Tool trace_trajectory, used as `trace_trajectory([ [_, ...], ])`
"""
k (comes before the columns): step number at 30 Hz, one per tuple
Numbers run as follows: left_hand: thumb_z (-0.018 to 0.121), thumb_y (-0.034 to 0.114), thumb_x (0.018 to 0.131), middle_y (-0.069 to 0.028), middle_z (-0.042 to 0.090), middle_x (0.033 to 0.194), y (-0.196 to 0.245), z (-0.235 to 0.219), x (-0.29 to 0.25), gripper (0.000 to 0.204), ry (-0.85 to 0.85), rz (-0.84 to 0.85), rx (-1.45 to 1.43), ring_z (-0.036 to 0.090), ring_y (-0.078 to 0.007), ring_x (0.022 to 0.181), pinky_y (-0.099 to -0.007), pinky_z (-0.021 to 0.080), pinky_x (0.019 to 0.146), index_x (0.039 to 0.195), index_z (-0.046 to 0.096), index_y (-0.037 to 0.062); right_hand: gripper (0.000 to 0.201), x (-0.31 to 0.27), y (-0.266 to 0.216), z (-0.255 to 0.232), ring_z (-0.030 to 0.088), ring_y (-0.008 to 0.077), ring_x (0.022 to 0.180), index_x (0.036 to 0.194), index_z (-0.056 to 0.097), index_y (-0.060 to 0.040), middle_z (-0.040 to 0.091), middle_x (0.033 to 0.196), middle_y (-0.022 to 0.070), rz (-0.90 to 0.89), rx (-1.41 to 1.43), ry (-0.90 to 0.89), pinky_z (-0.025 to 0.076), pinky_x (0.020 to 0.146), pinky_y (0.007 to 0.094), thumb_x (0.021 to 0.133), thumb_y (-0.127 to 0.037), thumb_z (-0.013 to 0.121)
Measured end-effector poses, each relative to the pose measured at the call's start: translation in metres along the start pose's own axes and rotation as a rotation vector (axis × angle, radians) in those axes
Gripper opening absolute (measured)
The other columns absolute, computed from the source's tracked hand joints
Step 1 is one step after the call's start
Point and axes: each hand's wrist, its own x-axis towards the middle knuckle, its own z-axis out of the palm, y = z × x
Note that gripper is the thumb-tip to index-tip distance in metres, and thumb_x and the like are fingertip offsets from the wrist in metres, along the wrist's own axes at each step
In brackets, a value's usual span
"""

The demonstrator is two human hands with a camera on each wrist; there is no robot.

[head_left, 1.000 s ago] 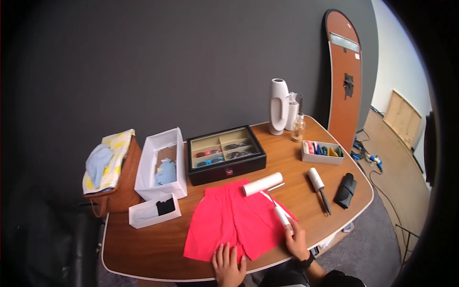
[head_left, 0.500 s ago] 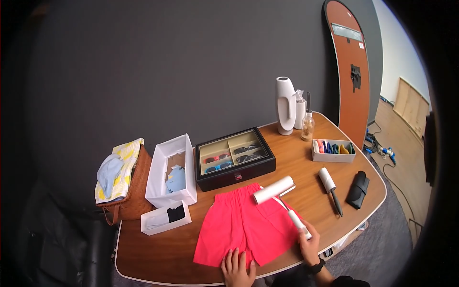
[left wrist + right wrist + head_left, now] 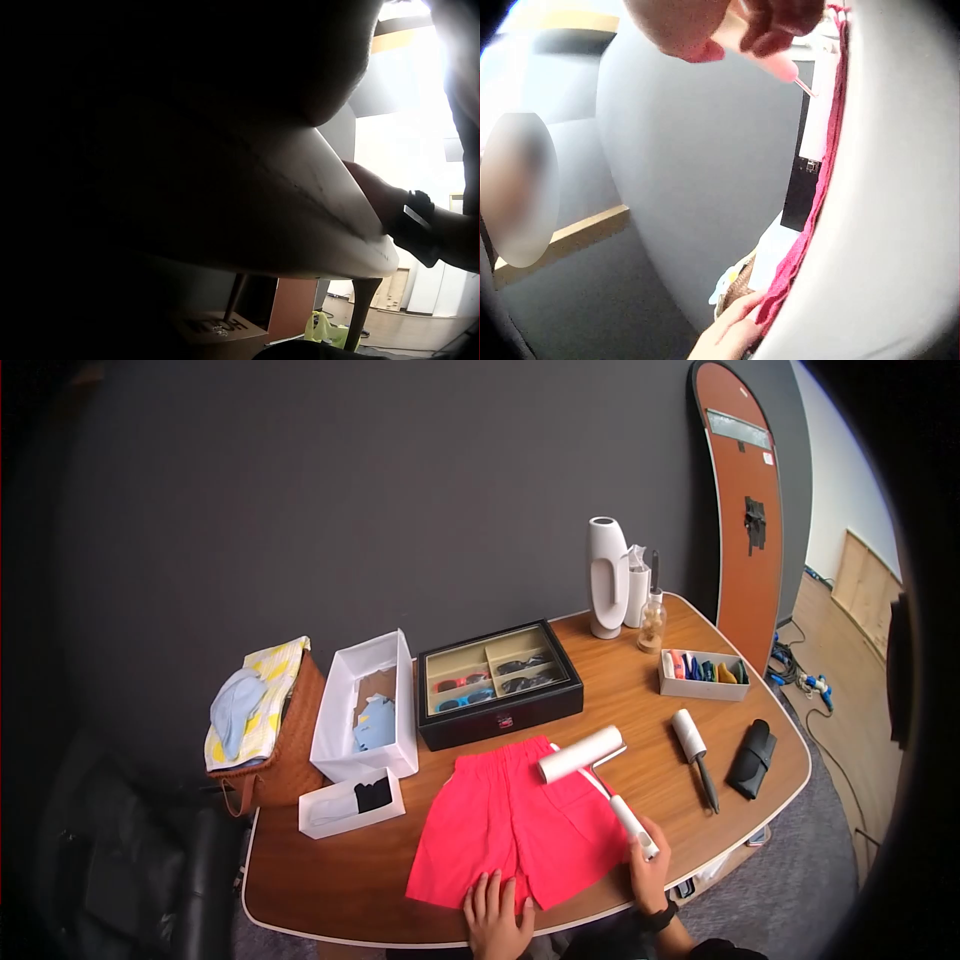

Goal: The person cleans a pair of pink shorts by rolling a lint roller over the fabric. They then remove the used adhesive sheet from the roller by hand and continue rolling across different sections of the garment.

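Observation:
Bright pink shorts (image 3: pixel 515 825) lie flat on the wooden table, waistband away from the person. The left hand (image 3: pixel 496 922) rests on the hem of one leg with its fingers spread. In the right hand (image 3: pixel 650 863) is the handle of a white lint roller (image 3: pixel 580 754), whose wide white cylinder lies over the waistband's right corner. The right wrist view shows fingers (image 3: pixel 769 26) curled round the handle, and the cylinder (image 3: pixel 821 112) against the pink cloth (image 3: pixel 799 262). Much of the left wrist view is dark, the left hand's fingers hidden.
Behind the shorts stands a black glasses case (image 3: pixel 500 720). To the left are a white box (image 3: pixel 390 748), a small sock box (image 3: pixel 350 805) and a basket (image 3: pixel 290 745). A second roller (image 3: pixel 690 738), black pouch (image 3: pixel 752 760), box of colourful items (image 3: pixel 703 687) and vase (image 3: pixel 606 580) stand right.
The roller's cylinder has turned slightly and shifted a little right along the waistband, the right hand moving with it. The left hand stays on the hem. The head view has shifted.

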Motion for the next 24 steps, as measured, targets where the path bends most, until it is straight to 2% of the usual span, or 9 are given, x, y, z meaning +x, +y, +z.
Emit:
trace_trajectory([
  [3, 0.058, 0.026, 0.093, -0.0206, 0.052, 0.141, 0.001, -0.001, -0.001, 0.043, -0.001, -0.001, -0.015, 0.042, -0.0393, 0.137, -0.0540, 0.030, 0.113, 0.128, 0.058, 0.0001, 0.035, 0.001, -0.011, 0.004, 0.054, 0.0054, 0.065, 0.130, 0.060, 0.0026, 0.062, 0.091, 0.0012, 0.111, 0.055, -0.080, 0.043, 0.055, 0.0197, 0.098, -0.012, 0.064],
  [5, 0.058, 0.026, 0.093, -0.0213, 0.052, 0.141, 0.001, -0.001, 0.000, 0.044, -0.007, 0.002, -0.019, 0.042, -0.0401, 0.136, -0.0540, 0.030, 0.114, 0.128, 0.058, -0.0005, 0.034, 0.001, 0.002, 0.001, 0.053, 0.0043, 0.063, 0.130, 0.061, 0.0006, 0.062, 0.089, 0.0007, 0.137, 0.123, -0.026, 0.042, 0.054, 0.0193, 0.098, -0.010, 0.063],
  [8, 0.058, 0.027, 0.093, -0.0220, 0.052, 0.141, 0.001, -0.001, 0.001, 0.044, 0.008, 0.014, -0.015, 0.042, -0.0405, 0.135, -0.0540, 0.030, 0.114, 0.127, 0.058, -0.0009, 0.027, -0.007, 0.007, -0.011, 0.046, 0.0031, 0.058, 0.124, 0.060, -0.0002, 0.055, 0.079, -0.0013, 0.109, 0.138, 0.044, 0.035, 0.051, 0.0188, 0.103, -0.016, 0.057],
  [13, 0.057, 0.031, 0.096, -0.0223, 0.051, 0.142, -0.006, -0.005, 0.000, 0.046, -0.036, 0.041, -0.044, 0.041, -0.0398, 0.137, -0.0534, 0.029, 0.114, 0.129, 0.057, -0.0010, 0.026, -0.016, 0.017, -0.014, 0.044, 0.0026, 0.057, 0.121, 0.057, -0.0014, 0.052, 0.076, -0.0016, -0.017, 0.236, 0.141, 0.034, 0.050, 0.0192, 0.103, -0.020, 0.057],
  [16, 0.056, 0.032, 0.097, -0.0224, 0.050, 0.143, -0.028, -0.011, -0.002, 0.047, -0.004, -0.063, 0.059, 0.040, -0.0387, 0.138, -0.0529, 0.029, 0.114, 0.131, 0.056, -0.0009, 0.028, -0.006, 0.005, -0.008, 0.050, 0.0048, 0.062, 0.123, 0.060, -0.0002, 0.060, 0.082, 0.0006, 0.107, 0.206, 0.054, 0.038, 0.053, 0.0201, 0.099, -0.016, 0.061],
  [18, 0.055, 0.031, 0.098, -0.0223, 0.049, 0.144, -0.045, -0.015, -0.002, 0.047, 0.020, -0.083, 0.058, 0.040, -0.0386, 0.139, -0.0529, 0.029, 0.115, 0.132, 0.056, -0.0008, 0.032, 0.002, -0.004, -0.001, 0.053, 0.0056, 0.065, 0.125, 0.061, 0.0022, 0.063, 0.089, 0.0016, -0.067, -0.027, -0.052, 0.040, 0.055, 0.0207, 0.097, -0.014, 0.064],
  [19, 0.055, 0.031, 0.098, -0.0221, 0.049, 0.144, -0.053, -0.018, -0.002, 0.046, 0.048, -0.113, 0.052, 0.040, -0.0385, 0.139, -0.0529, 0.029, 0.115, 0.132, 0.055, -0.0007, 0.032, 0.003, -0.009, 0.000, 0.053, 0.0056, 0.065, 0.125, 0.061, 0.0022, 0.063, 0.089, 0.0016, -0.061, -0.016, -0.048, 0.040, 0.055, 0.0207, 0.097, -0.014, 0.064],
  [21, 0.056, 0.030, 0.098, -0.0216, 0.049, 0.144, -0.057, -0.020, -0.005, 0.045, 0.052, -0.124, 0.058, 0.040, -0.0390, 0.139, -0.0530, 0.029, 0.115, 0.131, 0.056, -0.0013, 0.035, 0.001, -0.015, -0.002, 0.054, 0.0056, 0.071, 0.127, 0.062, 0.0036, 0.064, 0.095, 0.0017, 0.103, -0.034, -0.091, 0.042, 0.059, 0.0212, 0.096, -0.013, 0.065],
  [24, 0.057, 0.027, 0.097, -0.0214, 0.051, 0.142, -0.055, -0.018, -0.005, 0.043, 0.046, -0.115, 0.094, 0.041, -0.0387, 0.138, -0.0529, 0.031, 0.114, 0.128, 0.058, -0.0023, 0.032, -0.006, 0.022, -0.011, 0.054, 0.0052, 0.067, 0.124, 0.063, 0.0024, 0.065, 0.094, 0.0024, 0.095, 0.083, 0.069, 0.041, 0.056, 0.0207, 0.097, -0.016, 0.064],
])
